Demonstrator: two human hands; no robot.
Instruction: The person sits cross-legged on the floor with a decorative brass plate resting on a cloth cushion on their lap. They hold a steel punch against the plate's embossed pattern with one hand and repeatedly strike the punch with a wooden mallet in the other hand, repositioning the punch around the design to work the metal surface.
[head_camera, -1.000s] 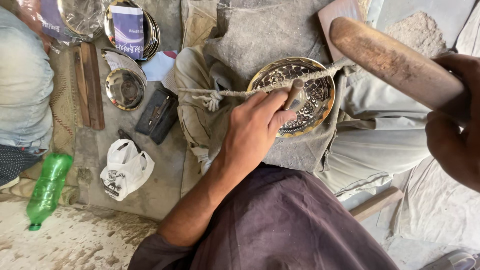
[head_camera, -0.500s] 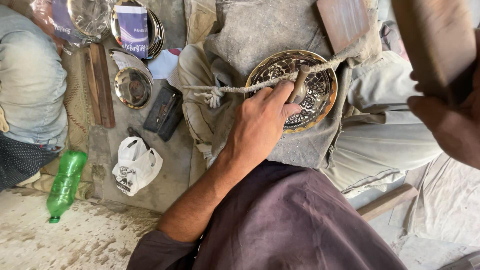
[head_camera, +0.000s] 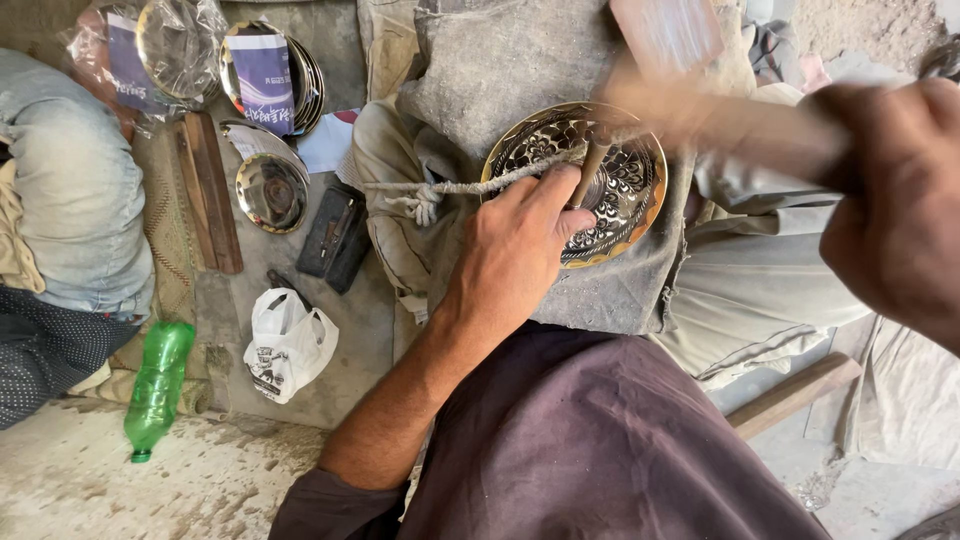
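Seen from above: engraved brass bowl (head_camera: 585, 185), round, black-and-gold floral pattern, resting on grey padded cloth (head_camera: 500, 70) across the lap. Left hand (head_camera: 515, 250) just below and left of the bowl's centre, grip closed narrow around a short wooden-handled chisel (head_camera: 590, 170), fingertips touching the bowl's inner face. Chisel's long axis standing steeply, tilted slightly right, tip planted near the bowl's middle. Right hand (head_camera: 895, 215) up and right of the bowl, well apart from it, grip wrapped tight on a wooden mallet (head_camera: 700, 110), blurred, long axis pointing left toward the chisel's top end. Rough knotted cord (head_camera: 450, 188) running left from the bowl's rim. Further left of the bowl, on the floor: plain shiny metal bowl (head_camera: 270, 190), black case (head_camera: 335, 235), white plastic bag (head_camera: 290, 340), green plastic bottle (head_camera: 155, 385).
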